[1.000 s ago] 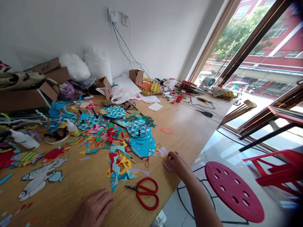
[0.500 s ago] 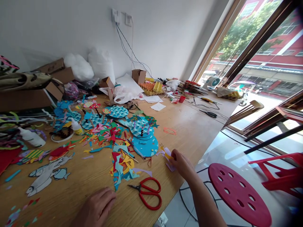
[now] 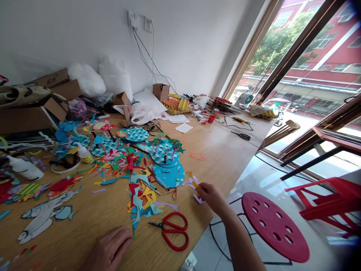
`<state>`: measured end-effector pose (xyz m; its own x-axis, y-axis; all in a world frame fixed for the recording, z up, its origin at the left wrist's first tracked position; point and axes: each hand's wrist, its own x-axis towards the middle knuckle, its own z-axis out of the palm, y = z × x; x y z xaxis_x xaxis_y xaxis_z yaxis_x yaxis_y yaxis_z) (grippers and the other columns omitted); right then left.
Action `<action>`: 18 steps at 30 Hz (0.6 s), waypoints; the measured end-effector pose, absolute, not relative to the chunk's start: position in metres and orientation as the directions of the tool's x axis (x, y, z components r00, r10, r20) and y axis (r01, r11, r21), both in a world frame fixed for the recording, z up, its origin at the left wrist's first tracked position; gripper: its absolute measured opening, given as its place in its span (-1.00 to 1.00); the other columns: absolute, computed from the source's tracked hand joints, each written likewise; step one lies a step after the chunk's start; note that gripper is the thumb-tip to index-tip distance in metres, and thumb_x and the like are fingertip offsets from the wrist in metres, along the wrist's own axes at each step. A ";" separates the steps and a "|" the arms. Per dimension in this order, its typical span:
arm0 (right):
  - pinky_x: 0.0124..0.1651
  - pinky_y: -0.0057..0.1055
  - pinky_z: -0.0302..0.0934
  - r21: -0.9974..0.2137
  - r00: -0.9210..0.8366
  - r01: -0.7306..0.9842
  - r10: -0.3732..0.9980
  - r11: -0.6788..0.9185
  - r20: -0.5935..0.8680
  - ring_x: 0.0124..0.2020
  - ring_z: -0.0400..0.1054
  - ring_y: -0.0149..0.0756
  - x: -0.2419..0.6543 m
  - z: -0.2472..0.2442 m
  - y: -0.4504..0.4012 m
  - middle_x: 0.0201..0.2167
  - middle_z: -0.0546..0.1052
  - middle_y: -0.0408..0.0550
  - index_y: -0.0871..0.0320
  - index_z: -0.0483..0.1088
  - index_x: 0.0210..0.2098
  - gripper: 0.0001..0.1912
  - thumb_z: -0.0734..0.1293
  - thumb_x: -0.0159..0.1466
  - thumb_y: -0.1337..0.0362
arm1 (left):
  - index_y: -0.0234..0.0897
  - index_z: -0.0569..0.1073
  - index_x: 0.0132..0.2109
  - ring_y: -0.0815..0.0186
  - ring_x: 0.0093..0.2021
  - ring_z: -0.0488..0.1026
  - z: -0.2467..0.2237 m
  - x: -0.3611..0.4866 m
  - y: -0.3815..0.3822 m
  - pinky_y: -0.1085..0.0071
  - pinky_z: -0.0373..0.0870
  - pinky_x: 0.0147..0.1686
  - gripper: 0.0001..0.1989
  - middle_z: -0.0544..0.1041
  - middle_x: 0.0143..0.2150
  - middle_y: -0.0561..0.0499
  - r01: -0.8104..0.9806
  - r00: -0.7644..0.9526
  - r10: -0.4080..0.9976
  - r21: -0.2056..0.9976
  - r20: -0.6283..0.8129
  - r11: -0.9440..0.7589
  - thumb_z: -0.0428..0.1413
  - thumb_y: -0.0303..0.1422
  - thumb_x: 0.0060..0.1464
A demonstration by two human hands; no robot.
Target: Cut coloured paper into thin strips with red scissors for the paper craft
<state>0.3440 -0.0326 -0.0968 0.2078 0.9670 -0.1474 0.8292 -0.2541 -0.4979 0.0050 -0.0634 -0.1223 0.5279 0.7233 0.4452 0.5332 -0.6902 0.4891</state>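
Note:
My right hand (image 3: 209, 194) is at the table's near right edge, its fingers closed on a yellow paper scrap (image 3: 194, 182). Light purple paper scraps (image 3: 199, 199) lie under and beside those fingers. At the near side my left hand (image 3: 111, 246) rests palm down on the wood, fingers loosely stretched and holding nothing. Between the two hands lie red-handled scissors (image 3: 174, 230), blades pointing left. Just beyond them is a heap of blue, yellow and red paper scraps (image 3: 142, 197). A scalloped blue paper disc (image 3: 169, 174) sits farther back.
Fish cutouts (image 3: 46, 214) and a glue bottle (image 3: 25, 168) are on the left. Decorated blue egg-tray pieces (image 3: 165, 151) stand mid-table. Black scissors (image 3: 241, 135) and a fan (image 3: 244, 99) are farther off. A red round stool (image 3: 275, 226) stands beside the table edge.
The whole view has shifted slightly to the left as the head turned. My right hand stays at the yellow and purple scraps, and my left hand still rests on the table.

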 end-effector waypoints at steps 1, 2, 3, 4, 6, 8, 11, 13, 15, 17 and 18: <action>-0.49 -0.51 0.05 -0.482 0.211 0.837 0.965 -0.260 -0.154 -0.55 0.32 -0.37 0.342 -0.099 -0.034 -0.62 0.46 -0.17 0.15 0.36 -0.55 -0.77 0.16 0.13 0.21 | -0.13 0.41 -0.36 0.42 -0.49 0.51 -0.123 0.005 -0.063 0.68 0.42 -0.44 -0.80 0.55 -0.50 0.13 0.531 0.529 0.710 0.470 0.465 -0.705 -0.09 -0.29 0.12; -0.49 -0.50 0.04 -0.460 0.229 0.845 0.962 -0.273 -0.151 -0.53 0.32 -0.35 0.342 -0.100 -0.035 -0.60 0.47 -0.16 0.14 0.37 -0.53 -0.78 0.17 0.13 0.20 | -0.13 0.41 -0.36 0.43 -0.49 0.52 -0.123 0.005 -0.063 0.68 0.42 -0.43 -0.79 0.55 -0.50 0.13 0.531 0.530 0.696 0.450 0.485 -0.718 -0.10 -0.28 0.12; -0.47 -0.49 0.03 -0.431 0.261 0.853 0.955 -0.295 -0.137 -0.49 0.32 -0.33 0.342 -0.101 -0.036 -0.56 0.48 -0.14 0.13 0.38 -0.49 -0.78 0.18 0.14 0.19 | -0.13 0.41 -0.35 0.43 -0.48 0.52 -0.124 0.005 -0.063 0.69 0.42 -0.43 -0.78 0.55 -0.51 0.13 0.531 0.531 0.683 0.430 0.503 -0.730 -0.11 -0.26 0.13; -0.45 -0.47 0.01 -0.400 0.302 0.857 0.946 -0.324 -0.118 -0.43 0.32 -0.30 0.344 -0.101 -0.037 -0.49 0.48 -0.11 0.13 0.38 -0.44 -0.79 0.17 0.15 0.19 | -0.13 0.40 -0.35 0.44 -0.48 0.53 -0.124 0.005 -0.063 0.69 0.42 -0.42 -0.77 0.55 -0.51 0.13 0.532 0.531 0.671 0.413 0.518 -0.739 -0.12 -0.25 0.13; -0.42 -0.44 -0.01 -0.338 0.379 0.859 0.922 -0.384 -0.084 -0.33 0.30 -0.24 0.350 -0.101 -0.039 -0.36 0.47 -0.04 0.13 0.36 -0.36 -0.82 0.17 0.15 0.22 | -0.14 0.39 -0.35 0.45 -0.48 0.53 -0.125 0.005 -0.064 0.70 0.42 -0.42 -0.77 0.56 -0.51 0.14 0.536 0.533 0.660 0.392 0.529 -0.748 -0.12 -0.24 0.14; -0.42 -0.43 -0.04 -0.289 0.419 0.858 0.904 -0.425 -0.086 -0.29 0.30 -0.20 0.356 -0.101 -0.039 -0.31 0.46 -0.02 0.14 0.35 -0.34 -0.84 0.20 0.12 0.25 | -0.14 0.39 -0.36 0.45 -0.50 0.53 -0.126 0.005 -0.063 0.71 0.41 -0.44 -0.76 0.55 -0.52 0.14 0.536 0.540 0.654 0.383 0.529 -0.752 -0.12 -0.24 0.14; -0.45 -0.43 -0.07 -0.247 0.430 0.858 0.893 -0.450 -0.131 -0.31 0.30 -0.19 0.360 -0.103 -0.038 -0.36 0.47 -0.03 0.14 0.36 -0.40 -0.88 0.23 0.09 0.26 | -0.14 0.39 -0.35 0.45 -0.50 0.53 -0.125 0.006 -0.063 0.72 0.41 -0.44 -0.76 0.55 -0.52 0.14 0.534 0.550 0.654 0.383 0.520 -0.754 -0.13 -0.24 0.14; -0.46 -0.43 -0.07 -0.235 0.434 0.856 0.887 -0.461 -0.159 -0.31 0.31 -0.20 0.361 -0.106 -0.036 -0.38 0.48 -0.04 0.13 0.36 -0.43 -0.89 0.23 0.10 0.26 | -0.14 0.39 -0.35 0.45 -0.49 0.52 -0.124 0.007 -0.062 0.71 0.41 -0.43 -0.76 0.54 -0.53 0.14 0.529 0.556 0.652 0.386 0.515 -0.756 -0.13 -0.24 0.14; -0.46 -0.44 -0.05 -0.234 0.436 0.852 0.882 -0.469 -0.180 -0.31 0.32 -0.22 0.361 -0.109 -0.034 -0.39 0.49 -0.06 0.12 0.37 -0.45 -0.89 0.23 0.10 0.25 | -0.14 0.38 -0.36 0.46 -0.50 0.52 -0.123 0.008 -0.062 0.71 0.41 -0.44 -0.75 0.52 -0.54 0.14 0.523 0.561 0.649 0.387 0.514 -0.759 -0.14 -0.23 0.14; -0.44 -0.45 -0.02 -0.237 0.437 0.848 0.879 -0.474 -0.191 -0.32 0.33 -0.25 0.362 -0.111 -0.033 -0.39 0.49 -0.09 0.12 0.37 -0.45 -0.89 0.24 0.10 0.25 | -0.14 0.38 -0.37 0.46 -0.52 0.52 -0.121 0.008 -0.062 0.72 0.41 -0.46 -0.73 0.52 -0.55 0.15 0.521 0.561 0.649 0.390 0.513 -0.759 -0.15 -0.23 0.15; -0.43 -0.46 -0.01 -0.238 0.440 0.846 0.877 -0.476 -0.191 -0.31 0.33 -0.26 0.362 -0.111 -0.033 -0.38 0.49 -0.09 0.13 0.36 -0.44 -0.89 0.23 0.11 0.25 | -0.14 0.38 -0.38 0.46 -0.52 0.51 -0.120 0.009 -0.062 0.72 0.41 -0.47 -0.73 0.52 -0.56 0.14 0.522 0.560 0.651 0.392 0.512 -0.757 -0.16 -0.23 0.15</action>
